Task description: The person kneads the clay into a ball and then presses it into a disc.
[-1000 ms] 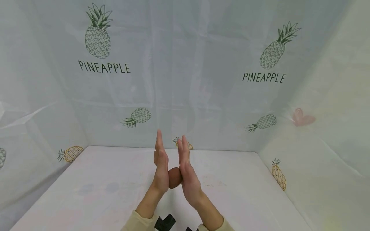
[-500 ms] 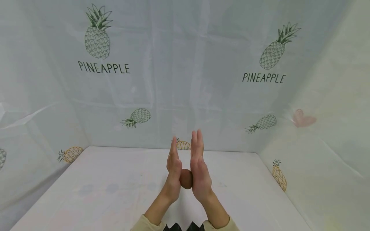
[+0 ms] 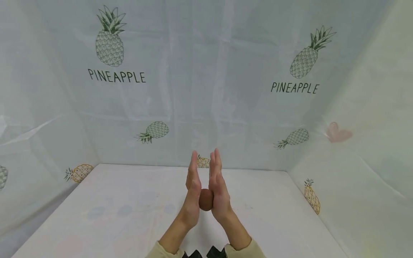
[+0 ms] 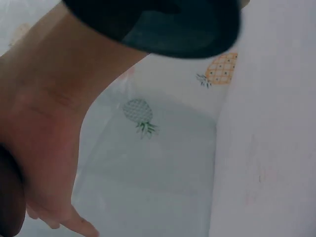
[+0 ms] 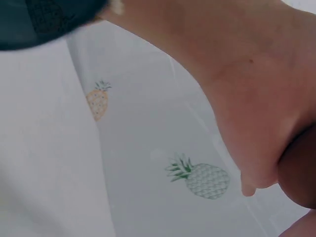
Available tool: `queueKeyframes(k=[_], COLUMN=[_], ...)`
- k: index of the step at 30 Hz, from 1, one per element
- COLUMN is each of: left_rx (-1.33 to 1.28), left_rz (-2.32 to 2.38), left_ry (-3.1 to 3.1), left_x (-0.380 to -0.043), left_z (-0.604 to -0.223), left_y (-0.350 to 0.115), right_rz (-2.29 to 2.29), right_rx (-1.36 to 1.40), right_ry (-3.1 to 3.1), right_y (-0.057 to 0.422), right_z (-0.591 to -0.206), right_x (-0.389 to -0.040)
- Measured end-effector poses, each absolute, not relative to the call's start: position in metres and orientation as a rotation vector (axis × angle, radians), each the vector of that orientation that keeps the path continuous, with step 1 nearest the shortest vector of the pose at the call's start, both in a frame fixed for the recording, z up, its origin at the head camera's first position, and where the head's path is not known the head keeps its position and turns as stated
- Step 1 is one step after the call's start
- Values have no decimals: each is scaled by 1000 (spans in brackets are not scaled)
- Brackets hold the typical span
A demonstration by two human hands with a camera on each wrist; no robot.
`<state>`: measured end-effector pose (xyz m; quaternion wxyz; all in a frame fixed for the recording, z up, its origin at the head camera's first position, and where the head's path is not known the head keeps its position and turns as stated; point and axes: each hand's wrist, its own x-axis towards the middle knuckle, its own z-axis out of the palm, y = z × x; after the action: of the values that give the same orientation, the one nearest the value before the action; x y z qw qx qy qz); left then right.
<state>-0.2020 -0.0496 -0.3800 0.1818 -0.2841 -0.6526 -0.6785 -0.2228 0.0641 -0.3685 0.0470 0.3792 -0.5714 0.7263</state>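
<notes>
- Brown ball [image 3: 205,199] sat between your two palms, above the white table [image 3: 129,222]; both wrist views cut it off at the edge.
- Its outline looked rounded and your palms hid its sides, so you could not tell a long axis or any end that pointed a particular way.
- Your left hand [image 3: 193,195] pressed its left side, the fingers straight and stretched toward the pineapple-printed sheet [image 3: 200,89].
- Your right hand [image 3: 220,195] pressed its right side, its fingers also straight.
- Neither hand's fingers were curled round it; the two sets stood apart, facing each other beyond the ball.
</notes>
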Motion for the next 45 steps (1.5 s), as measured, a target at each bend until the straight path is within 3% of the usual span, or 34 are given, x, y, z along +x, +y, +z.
queueKeyframes(k=[14, 25, 34, 45], left_rx=[-678, -609, -746, -743], left_rz=[-1929, -1962, -1961, -1837], left_ry=[-1753, -1831, -1913, -1893], left_x=[-212, -217, -209, -202], left_z=[-373, -381, -388, -378], left_y=[-75, -69, -51, -56], right_rz=[2169, 2113, 2086, 2334], right_rx=[1322, 1296, 1168, 1106], right_ry=[-1824, -1765, -1666, -1798], right_y=[45, 50, 66, 56], right_z=[-375, -367, -358, -375], right_x=[-208, -200, -210, -221])
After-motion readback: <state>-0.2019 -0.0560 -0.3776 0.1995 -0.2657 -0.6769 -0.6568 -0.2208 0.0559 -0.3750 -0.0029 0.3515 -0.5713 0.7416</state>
